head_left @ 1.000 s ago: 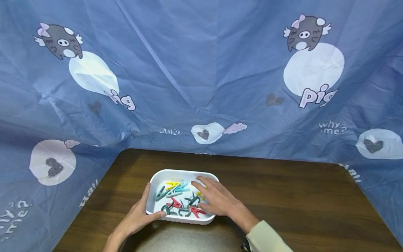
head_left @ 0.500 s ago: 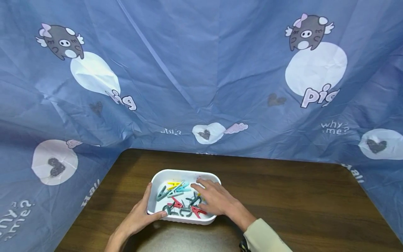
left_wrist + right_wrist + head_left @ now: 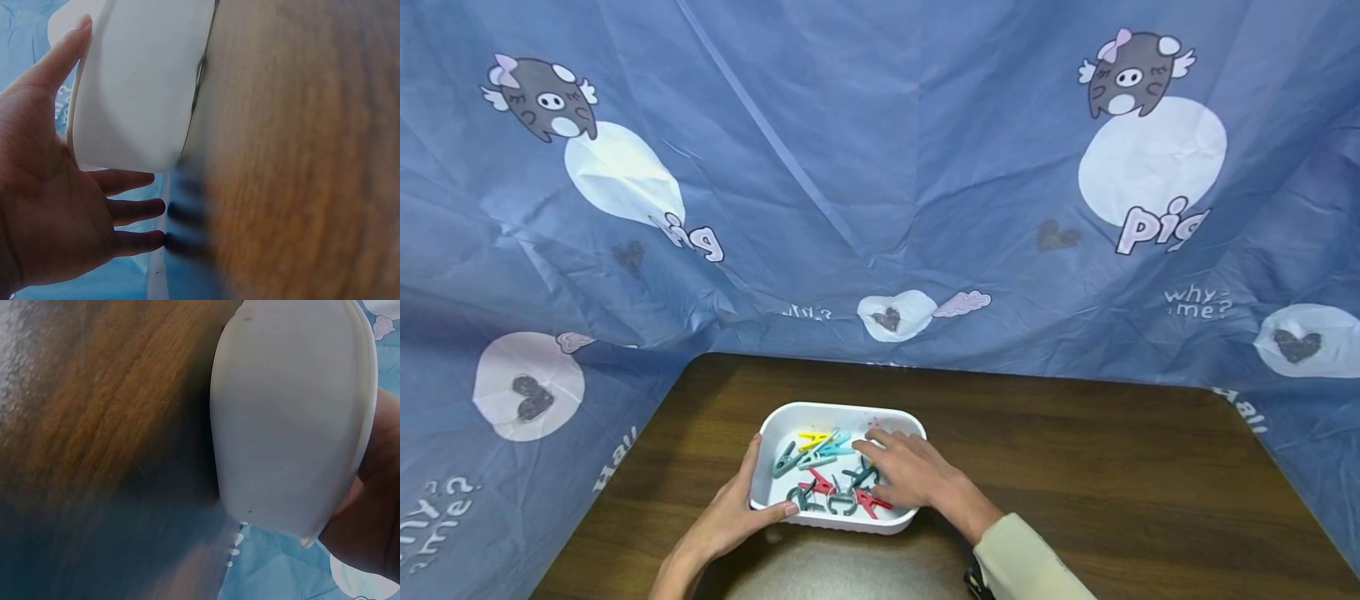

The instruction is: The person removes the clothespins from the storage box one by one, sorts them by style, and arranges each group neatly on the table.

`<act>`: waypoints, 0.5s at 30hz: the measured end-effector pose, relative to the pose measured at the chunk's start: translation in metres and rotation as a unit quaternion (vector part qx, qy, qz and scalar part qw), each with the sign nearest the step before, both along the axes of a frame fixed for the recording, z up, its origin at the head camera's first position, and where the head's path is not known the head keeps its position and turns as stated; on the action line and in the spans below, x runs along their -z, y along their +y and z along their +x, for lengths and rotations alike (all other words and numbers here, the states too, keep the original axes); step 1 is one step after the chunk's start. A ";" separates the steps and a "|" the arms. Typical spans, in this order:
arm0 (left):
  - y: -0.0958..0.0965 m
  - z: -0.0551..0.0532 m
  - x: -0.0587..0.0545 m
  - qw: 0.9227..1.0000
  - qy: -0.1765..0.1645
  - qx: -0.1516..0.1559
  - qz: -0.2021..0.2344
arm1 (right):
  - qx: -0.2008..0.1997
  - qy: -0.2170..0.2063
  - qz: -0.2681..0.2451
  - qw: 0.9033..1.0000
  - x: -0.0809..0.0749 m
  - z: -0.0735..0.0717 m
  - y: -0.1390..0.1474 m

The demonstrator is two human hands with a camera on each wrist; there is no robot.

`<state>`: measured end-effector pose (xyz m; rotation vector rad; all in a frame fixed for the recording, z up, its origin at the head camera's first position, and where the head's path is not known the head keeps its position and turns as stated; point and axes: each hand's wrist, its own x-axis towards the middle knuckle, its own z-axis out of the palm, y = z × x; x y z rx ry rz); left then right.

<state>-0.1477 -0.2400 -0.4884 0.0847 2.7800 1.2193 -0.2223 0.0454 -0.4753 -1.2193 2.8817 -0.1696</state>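
Note:
A white plastic tray (image 3: 850, 525) holds several small clips. My left hand (image 3: 730, 512) rests at its near left corner, thumb along the near rim. In the left wrist view its other fingers (image 3: 134, 211) are straight beside the wall. My right hand (image 3: 913, 473) reaches over the tray's right side, fingers bent downward inside. A speck of yellow shows under them; whether they pinch it is hidden. Around lie a yellow clip (image 3: 812, 437), a light blue clip (image 3: 837, 448), a dark grey-green clip (image 3: 785, 461), red clips (image 3: 871, 503) and round-jawed grey clips (image 3: 841, 503).
The tray stands on a dark brown wooden table (image 3: 1075, 467), which extends far to the right. Behind and at both sides hangs a blue cloth (image 3: 880, 167) printed with pigs and hearts. A light sleeve (image 3: 1030, 562) covers the right forearm.
My right hand has shifted slightly inside the tray, and the yellow clip under it now shows less. The left hand keeps its place at the corner. The clips lie as before.

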 end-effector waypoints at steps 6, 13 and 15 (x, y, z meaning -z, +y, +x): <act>0.000 -0.001 0.000 1.000 -0.010 -0.003 0.001 | 0.003 -0.009 0.006 1.000 0.000 -0.002 -0.003; 0.000 -0.001 0.000 1.000 -0.014 -0.004 -0.001 | 0.002 -0.027 0.009 1.000 -0.001 -0.003 -0.006; 0.000 0.000 0.000 1.000 -0.012 -0.004 -0.001 | 0.002 -0.035 0.008 0.999 -0.001 -0.004 -0.006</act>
